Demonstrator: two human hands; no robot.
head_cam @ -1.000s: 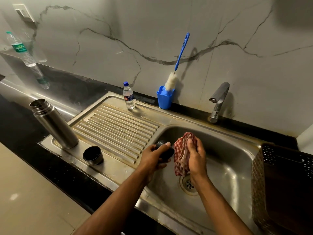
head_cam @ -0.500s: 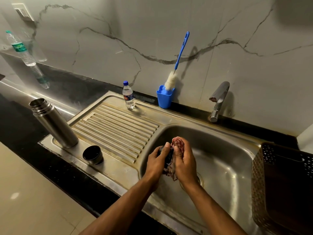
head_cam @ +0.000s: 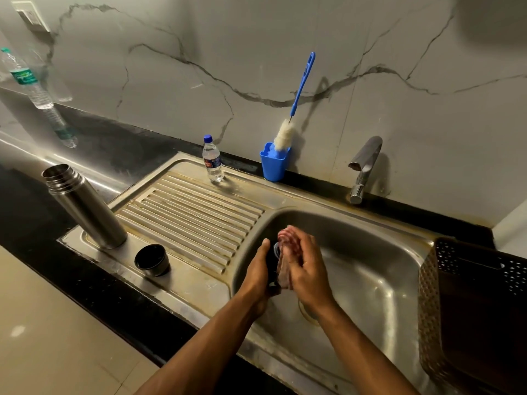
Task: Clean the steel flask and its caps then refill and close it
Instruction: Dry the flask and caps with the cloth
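Over the sink basin, the left hand curls its fingers round a dark inner cap, while the right hand presses a checked cloth against it, fingers together. Well left of the fingers, the open steel flask stands on the drainboard, the cup cap just beside it.

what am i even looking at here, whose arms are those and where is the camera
The camera sits on a person's head, looking forward and down, so the two arms are the wearer's own. No robot is involved. Both hands work over the sink basin: the left hand grips a small dark flask cap, and the right hand presses a red checked cloth against it, wiping it. On the ribbed drainboard to the left stand the open steel flask, a second dark cup-shaped cap and a small water bottle. A blue bottle brush stands in a blue holder by the wall, near the tap.
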